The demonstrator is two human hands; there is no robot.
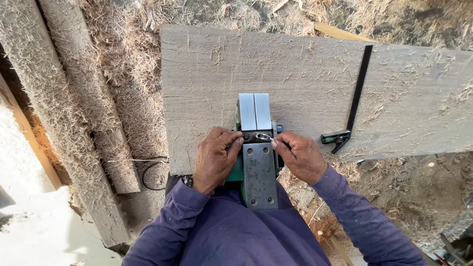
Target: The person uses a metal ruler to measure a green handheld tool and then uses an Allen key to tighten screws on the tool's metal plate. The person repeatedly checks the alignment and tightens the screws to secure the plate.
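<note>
Purple sleeves (pixel 221 236) frame an upturned planer (pixel 257 152) propped on the plank (pixel 305 83) edge — gripped at its green side by the closed left hand (pixel 214 158), a small tool (pixel 265 137) pinched at the blade drum by the right hand (pixel 299 156) — judged heavy, rigid, best held by the body, clear of the blade.

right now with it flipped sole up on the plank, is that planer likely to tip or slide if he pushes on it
The planer looks fairly heavy for its size: thick metal sole plates on a green body. Upside down it probably rocks, which may be why the left hand steadies its side. Loose shavings on the plank could let it slide.
</note>
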